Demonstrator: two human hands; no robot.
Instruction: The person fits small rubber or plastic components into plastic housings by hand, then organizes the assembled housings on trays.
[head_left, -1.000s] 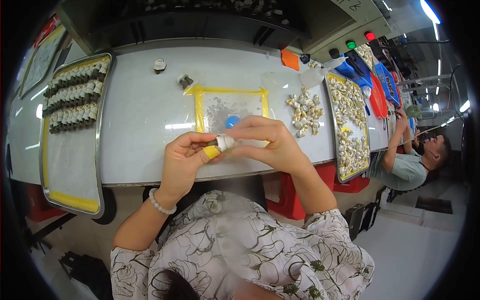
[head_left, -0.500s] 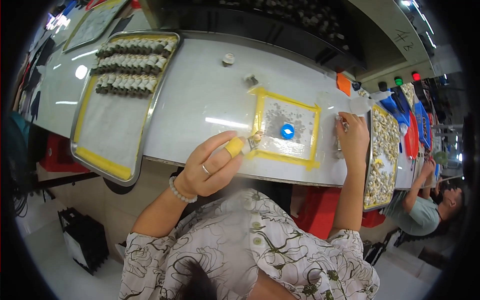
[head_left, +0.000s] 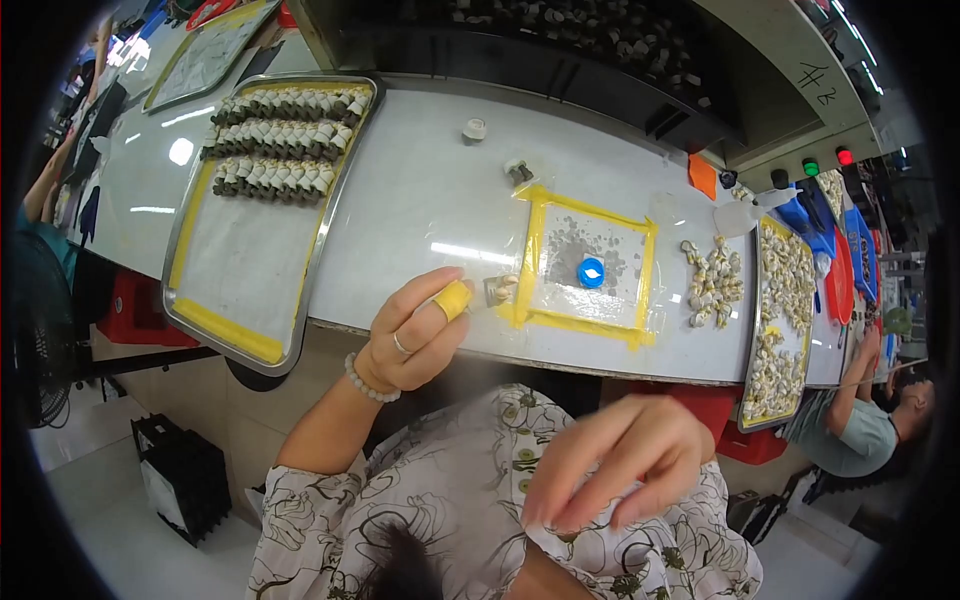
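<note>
My left hand [head_left: 420, 335] is at the near table edge, its fingers closed in a pinch, with yellow wrapping on a finger. Close to its fingertips is a small cream-and-grey piece [head_left: 505, 289]; I cannot tell whether the fingers touch it. My right hand [head_left: 625, 465], fingers curled and blurred, is raised before my patterned shirt; anything in its fingertips is too smeared to name. A blue round cap-like thing [head_left: 591, 272] stands on a grey-spotted square [head_left: 610, 308] bordered with yellow tape. Right of it lies a loose heap of small cream pieces [head_left: 714, 283].
At left a metal tray [head_left: 290, 350] carries rows of cream-and-dark pieces. Another tray [head_left: 752, 385] full of cream pieces stands at right, beside a white squeeze bottle [head_left: 737, 217]. A dark-fronted machine [head_left: 540, 75] borders the far side. Another person [head_left: 850, 430] is at far right.
My right hand has left the heap of cream pieces and come back toward my chest, uncovering the heap. My left hand stays near the table edge. The view has shifted slightly.
</note>
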